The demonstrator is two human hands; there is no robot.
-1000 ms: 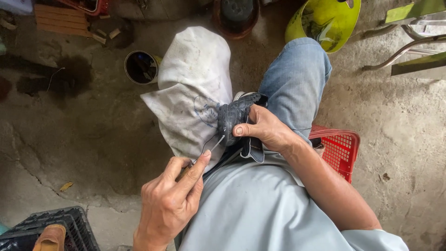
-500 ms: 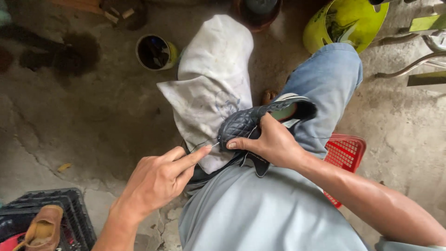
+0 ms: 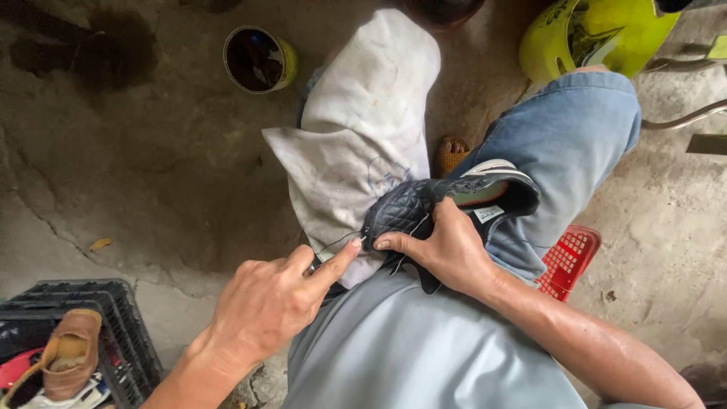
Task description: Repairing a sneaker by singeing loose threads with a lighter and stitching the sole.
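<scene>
A dark quilted shoe [image 3: 424, 208] lies on the person's lap against a white cloth [image 3: 363, 144] draped over the left knee, its toe pointing to 8 o'clock. The right hand [image 3: 447, 250] is clamped around its middle, while the left hand [image 3: 276, 303], at 8 o'clock from the toe, pinches a thin thread [image 3: 333, 242] between thumb and forefinger. A black crate [image 3: 129, 333] holding a brown shoe [image 3: 72, 360] sits at 8 o'clock, a small can [image 3: 257, 59] at 11, a yellow helmet [image 3: 598, 34] at 1, and a red basket [image 3: 568, 261] at 4.
</scene>
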